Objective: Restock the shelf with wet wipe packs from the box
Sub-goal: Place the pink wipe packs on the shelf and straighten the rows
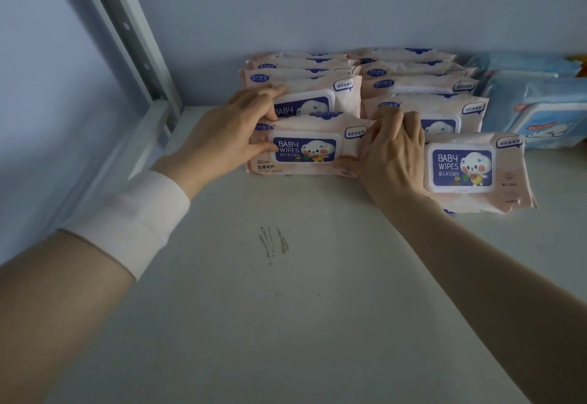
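Observation:
A pink baby-wipes pack [306, 149] stands at the front of the left row on the white shelf [286, 276]. My left hand [228, 130] grips its left end, fingers over the top and thumb on the front. My right hand [392, 155] grips its right end, fingers curled over the top edge. Behind it stand several more pink packs [305, 86] in a row. A second row of pink packs [422, 86] stands to the right, with its front pack [476, 171] leaning forward. The box is out of view.
Blue wipe packs [536, 108] stand at the far right of the shelf. A grey metal upright [127, 31] with holes rises at the left rear corner. The shelf's front area shows a brownish scuff mark [273, 241].

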Motion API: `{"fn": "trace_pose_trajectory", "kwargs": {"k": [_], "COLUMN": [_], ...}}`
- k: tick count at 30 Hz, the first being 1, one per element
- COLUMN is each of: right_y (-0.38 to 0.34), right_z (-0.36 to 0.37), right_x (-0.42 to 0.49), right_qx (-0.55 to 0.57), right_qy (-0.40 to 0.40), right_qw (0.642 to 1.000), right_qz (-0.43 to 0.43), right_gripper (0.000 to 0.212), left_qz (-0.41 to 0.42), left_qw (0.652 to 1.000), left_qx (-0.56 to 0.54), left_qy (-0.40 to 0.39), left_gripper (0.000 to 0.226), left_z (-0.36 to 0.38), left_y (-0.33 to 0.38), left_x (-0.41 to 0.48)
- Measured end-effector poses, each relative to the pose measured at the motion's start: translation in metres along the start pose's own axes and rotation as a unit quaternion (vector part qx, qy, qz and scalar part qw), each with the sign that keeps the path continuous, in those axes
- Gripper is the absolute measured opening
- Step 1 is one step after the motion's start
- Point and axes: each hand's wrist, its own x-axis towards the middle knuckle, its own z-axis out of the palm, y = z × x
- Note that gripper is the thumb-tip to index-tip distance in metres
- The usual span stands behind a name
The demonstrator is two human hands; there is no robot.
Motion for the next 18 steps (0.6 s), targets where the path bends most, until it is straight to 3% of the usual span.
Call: {"fn": "trace_pose_trajectory", "kwargs": {"k": [7, 10, 13, 18], "right_y": [0.006, 0.009, 0.008, -0.002], "right_z": [-0.009, -0.012, -0.016, -0.016], "right_x": [0.001, 0.013, 0.019, 0.011], "right_qx": [-0.006, -0.032, -0.033, -0.058], "right_qy": [-0.032, -0.108, -0.160, -0.080], "right_qw": [0.998, 0.986, 0.977, 0.987], "right_qz": [-0.056, -0.120, -0.140, -0.129], "right_gripper": [0.104, 0.112, 0.105, 0.096], "left_qz": [-0.041, -0.020, 0.024, 0.102], "left_qw": [0.993, 0.994, 0.996, 0.994], "left_qx": [-0.088, -0.077, -0.051, 0.001], "left_qy": [-0.074, -0.080, -0.072, -0.035], "left_gripper": [0.042, 0.043, 0.043, 0.032], "left_z": [-0.002, -0.003, -0.003, -0.006], "left_y": [0.001, 0.003, 0.005, 0.009], "left_x": [0.006, 0.010, 0.008, 0.006]}}
